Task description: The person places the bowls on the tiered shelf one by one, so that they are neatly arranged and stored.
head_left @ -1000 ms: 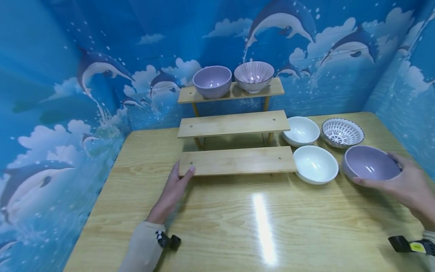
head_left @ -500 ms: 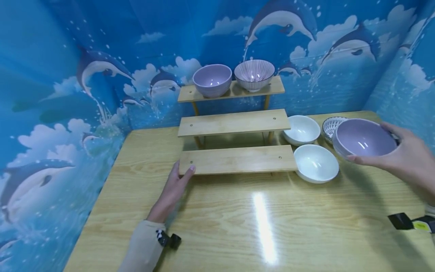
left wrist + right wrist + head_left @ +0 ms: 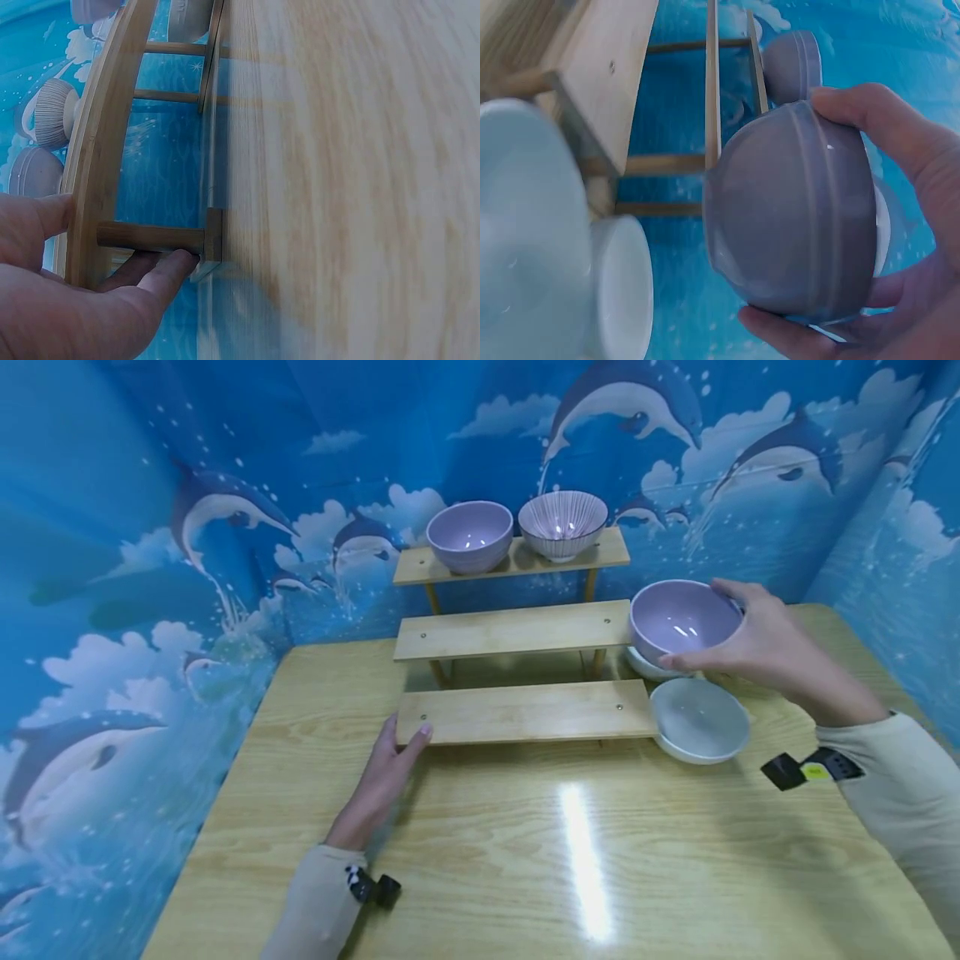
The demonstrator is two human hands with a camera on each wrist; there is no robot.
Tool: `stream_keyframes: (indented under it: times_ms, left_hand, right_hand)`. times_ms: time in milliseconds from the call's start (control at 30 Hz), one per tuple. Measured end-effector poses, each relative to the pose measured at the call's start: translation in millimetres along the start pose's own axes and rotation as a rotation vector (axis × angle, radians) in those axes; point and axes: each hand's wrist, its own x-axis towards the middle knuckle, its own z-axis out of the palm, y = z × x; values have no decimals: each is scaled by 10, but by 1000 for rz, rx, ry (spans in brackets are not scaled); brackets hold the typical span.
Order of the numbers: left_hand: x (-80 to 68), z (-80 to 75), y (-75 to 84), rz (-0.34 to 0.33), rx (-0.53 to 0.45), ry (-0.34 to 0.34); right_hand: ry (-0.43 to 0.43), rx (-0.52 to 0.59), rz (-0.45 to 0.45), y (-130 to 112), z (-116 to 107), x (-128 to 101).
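Lilac bowl (image 3: 684, 620) is held in the air by the right hand (image 3: 757, 639), fingers curled round its wall and thumb at the rim, just right of the tiered rack's (image 3: 516, 631) middle shelf, above a white bowl (image 3: 699, 718) on the worktop (image 3: 525, 860). Glazed ceramic is judged stiff, slippery and chippable; the wall-and-rim grip is best kept. Left hand (image 3: 382, 781) is laid flat, fingers straight, thumb against the lowest shelf's left end. Versus a second ago: the bowl has been lifted off the worktop and carried left towards the rack; the left hand is unchanged.
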Motion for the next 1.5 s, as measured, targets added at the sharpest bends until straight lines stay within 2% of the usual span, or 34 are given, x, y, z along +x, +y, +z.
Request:
stream_keyframes:
  times_ms: [133, 300, 500, 733, 933, 1333, 1500]
  left_hand:
    - [8, 4, 1, -1, -2, 5]
    - [12, 2, 7, -3, -1, 7]
    - [14, 6, 6, 1, 3, 3]
    - [16, 18, 5, -15, 9, 21]
    - [10, 17, 8, -5, 5, 17]
    - [-4, 12, 18, -2, 4, 19]
    - [-1, 11, 7, 2, 5, 17]
  right_hand:
    - [-7, -10, -21, -161, 40, 125]
    - [-54, 29, -29, -301, 121, 225]
    - [-72, 71, -76, -452, 295, 350]
    - [-94, 138, -174, -669, 538, 516]
    - [-101, 141, -181, -889, 761, 624]
    - [-108, 200, -310, -1279, 1194, 765]
    - [-110, 202, -324, -1366, 1289, 739]
